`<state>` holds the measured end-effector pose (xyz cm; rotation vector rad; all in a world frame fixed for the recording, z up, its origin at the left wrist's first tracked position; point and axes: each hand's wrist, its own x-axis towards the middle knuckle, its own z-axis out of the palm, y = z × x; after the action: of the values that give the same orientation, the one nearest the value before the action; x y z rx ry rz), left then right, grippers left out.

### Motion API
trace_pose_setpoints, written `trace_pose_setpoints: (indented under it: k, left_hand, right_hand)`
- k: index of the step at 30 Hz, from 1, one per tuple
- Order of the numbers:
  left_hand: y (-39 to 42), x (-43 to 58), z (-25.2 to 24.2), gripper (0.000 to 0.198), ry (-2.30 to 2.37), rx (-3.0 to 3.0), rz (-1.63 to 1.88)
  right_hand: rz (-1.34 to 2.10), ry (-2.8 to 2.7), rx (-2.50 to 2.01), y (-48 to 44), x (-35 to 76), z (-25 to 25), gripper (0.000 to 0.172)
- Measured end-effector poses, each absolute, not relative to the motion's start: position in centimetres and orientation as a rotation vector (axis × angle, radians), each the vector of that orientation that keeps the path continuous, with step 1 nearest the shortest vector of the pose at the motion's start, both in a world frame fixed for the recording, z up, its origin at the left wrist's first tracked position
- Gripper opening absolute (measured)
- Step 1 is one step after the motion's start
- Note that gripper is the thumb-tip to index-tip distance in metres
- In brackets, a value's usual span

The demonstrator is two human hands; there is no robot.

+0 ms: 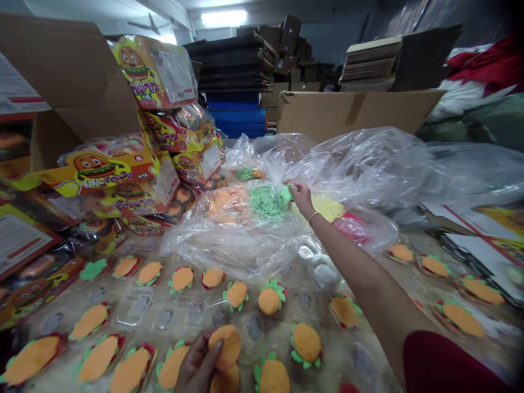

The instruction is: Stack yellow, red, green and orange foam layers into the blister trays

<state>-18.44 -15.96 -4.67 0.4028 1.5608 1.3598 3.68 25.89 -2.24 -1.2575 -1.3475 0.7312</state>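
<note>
Low in the view, my left hand (198,363) grips orange toy bun pieces (226,346), the thumb pressed over the upper one. My right hand (302,197) reaches far forward, its fingers pinched on the edge of a green lettuce-shaped piece (285,193). Beneath and beside it is a pile of green pieces (266,202) in clear plastic. Orange pieces (227,203) lie in plastic to its left, yellow pieces (329,206) and red pieces (355,225) to its right. Rows of small toy burgers (307,344) with orange tops and green and red layers cover the table around my left hand.
Printed burger boxes (155,71) are stacked at the left, beside an open carton (69,71). Crumpled clear plastic sheeting (368,158) spreads across the back. Clear blister trays (323,270) lie under my right forearm. A large carton (327,112) stands behind.
</note>
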Motion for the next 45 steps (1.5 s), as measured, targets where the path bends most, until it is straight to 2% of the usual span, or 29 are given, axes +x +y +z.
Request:
trace_pose_setpoints:
  k: [5,7,9,11,14,17,21,22,26,32,38,45]
  left_hand:
    - [-15.8,-15.6,-2.7,0.057,1.499,0.551,1.221]
    - [-15.6,-13.9,-1.9,0.054,1.435,0.587,1.171]
    - [-15.5,-11.8,-1.3,0.048,1.355,0.598,1.109]
    - [-15.2,-9.6,-1.0,0.051,1.217,0.574,0.998]
    - [-14.7,-6.8,-1.2,0.061,1.037,0.477,0.905]
    - [-14.9,-5.1,-1.6,0.047,1.065,0.377,1.039]
    - [-16.3,-4.1,-1.7,0.036,1.111,0.375,1.024]
    - [-16.7,-3.9,-1.7,0.034,1.115,0.403,1.008]
    - [-18.3,-2.9,-2.2,0.034,1.113,0.619,0.935]
    - [-20.9,-2.5,-4.3,0.027,1.15,0.885,0.605]
    - [-18.9,-1.4,-5.9,0.023,1.411,1.305,0.503]
    - [-17.1,-0.2,-6.4,0.016,1.7,1.736,0.222]
  right_hand:
    - [1.384,-1.33,-1.024,18.2,7.8,0.1,0.023]
    - [1.549,-1.359,-0.969,13.7,9.0,0.4,0.025]
    - [1.572,-1.454,-0.973,8.7,9.7,0.4,0.031]
    - [1.493,-1.601,-0.942,3.7,10.0,0.3,0.034]
    - [1.334,-1.929,-0.727,-3.2,10.6,0.2,0.025]
    - [1.303,-2.171,-0.492,-8.0,12.1,0.1,0.019]
    - [1.543,-1.84,-0.709,-11.3,14.5,-1.2,0.045]
    - [1.635,-1.704,-0.777,-11.9,14.8,-1.8,0.047]
    - [1.818,-1.403,-0.968,-14.9,15.6,-4.0,0.031]
    - [1.749,-1.536,-1.2,-20.5,17.6,-6.3,0.016]
    - [1.11,-1.89,-1.545,-20.1,18.6,-6.8,0.008]
    - [0.947,-2.076,-1.698,-18.6,18.0,-7.3,0.006]
